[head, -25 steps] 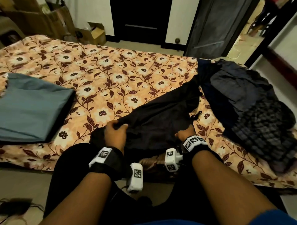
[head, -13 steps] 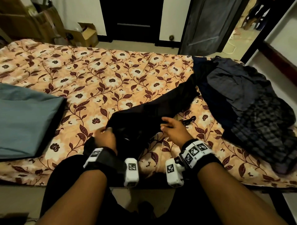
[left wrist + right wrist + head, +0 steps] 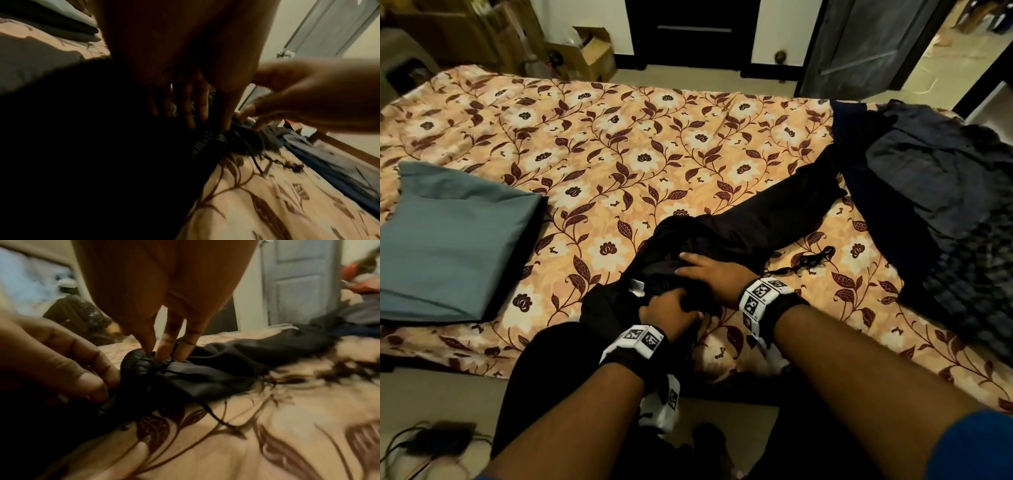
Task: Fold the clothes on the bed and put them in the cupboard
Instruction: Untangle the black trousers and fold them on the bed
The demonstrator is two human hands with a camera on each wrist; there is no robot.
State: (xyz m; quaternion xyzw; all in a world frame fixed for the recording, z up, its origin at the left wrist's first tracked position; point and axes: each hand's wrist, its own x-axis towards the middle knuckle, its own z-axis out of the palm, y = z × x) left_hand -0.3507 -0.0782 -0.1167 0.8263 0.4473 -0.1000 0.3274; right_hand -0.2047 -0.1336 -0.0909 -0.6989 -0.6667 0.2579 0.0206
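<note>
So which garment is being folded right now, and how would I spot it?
Start at the floral bed. At its near edge lie the black trousers, one leg trailing toward the dark pile on the right. Unlike the neatly folded teal cloth, both hands are on them.

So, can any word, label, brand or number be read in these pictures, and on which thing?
No readable text.
White sewn-in tag in the black garment: too small to read.
Black-and-white square marker patterns on the wristbands: no letters or numbers.
</note>
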